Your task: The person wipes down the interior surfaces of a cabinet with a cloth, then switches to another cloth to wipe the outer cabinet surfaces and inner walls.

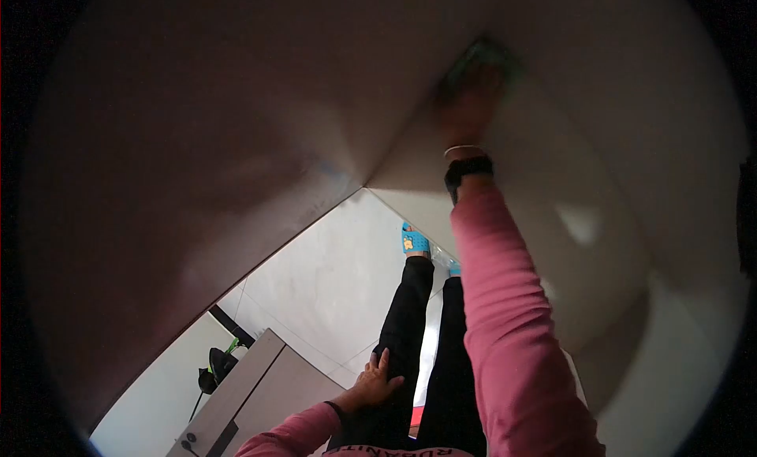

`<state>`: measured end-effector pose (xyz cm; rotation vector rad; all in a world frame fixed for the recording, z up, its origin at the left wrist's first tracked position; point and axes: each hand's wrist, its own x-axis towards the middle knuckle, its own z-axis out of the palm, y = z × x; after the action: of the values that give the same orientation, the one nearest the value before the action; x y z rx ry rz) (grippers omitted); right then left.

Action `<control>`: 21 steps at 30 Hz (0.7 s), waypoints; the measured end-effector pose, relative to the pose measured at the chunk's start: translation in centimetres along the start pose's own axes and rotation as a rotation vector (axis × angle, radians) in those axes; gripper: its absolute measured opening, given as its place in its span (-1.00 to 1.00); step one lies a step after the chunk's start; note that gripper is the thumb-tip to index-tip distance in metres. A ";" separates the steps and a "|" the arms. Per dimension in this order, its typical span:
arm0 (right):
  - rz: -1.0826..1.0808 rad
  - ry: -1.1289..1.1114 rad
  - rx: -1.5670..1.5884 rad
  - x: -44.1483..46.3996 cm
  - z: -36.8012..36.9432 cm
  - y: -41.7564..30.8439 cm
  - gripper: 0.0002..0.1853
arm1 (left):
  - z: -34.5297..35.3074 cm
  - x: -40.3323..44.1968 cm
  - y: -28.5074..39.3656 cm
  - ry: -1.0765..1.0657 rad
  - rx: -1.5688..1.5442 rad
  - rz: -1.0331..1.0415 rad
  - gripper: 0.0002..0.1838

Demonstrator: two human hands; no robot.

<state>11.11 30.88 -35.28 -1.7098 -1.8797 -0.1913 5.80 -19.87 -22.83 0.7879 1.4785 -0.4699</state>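
Observation:
My right hand is stretched far forward into shadow and blurred by motion. Under its fingers is a green cloth, pressed against a pale panel; the cloth's edges are smeared. A black band and a thin pale bracelet circle that wrist. My left hand rests on my black-trousered leg with its fingers apart and nothing in it.
A large dark panel fills the upper left and meets the pale panel at a corner. Below are a white tiled floor, my blue clogs and a grey cabinet at lower left, with small black objects beside it.

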 end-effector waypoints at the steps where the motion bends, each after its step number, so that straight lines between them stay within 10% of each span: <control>1: -0.002 0.003 -0.002 -1.5 1.0 -0.3 -0.49 | -0.2 0.2 0.1 -0.012 0.018 -0.015 0.01; 5: -0.060 -0.238 0.444 -7.1 -3.7 -2.3 -0.63 | -1.4 0.0 1.5 -0.050 0.090 -0.065 0.00; 9: -0.611 -0.915 0.352 -11.8 -10.7 -1.6 -0.48 | -2.7 -0.5 2.3 -0.053 0.108 -0.022 0.00; 21: -0.606 -0.756 0.079 -2.0 -10.7 8.0 -0.48 | -1.0 0.7 1.4 -0.044 0.047 -0.039 0.01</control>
<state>22.14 25.37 -29.73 -1.1804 -2.8784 0.3489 6.17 -18.12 -23.19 0.7826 1.4481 -0.5499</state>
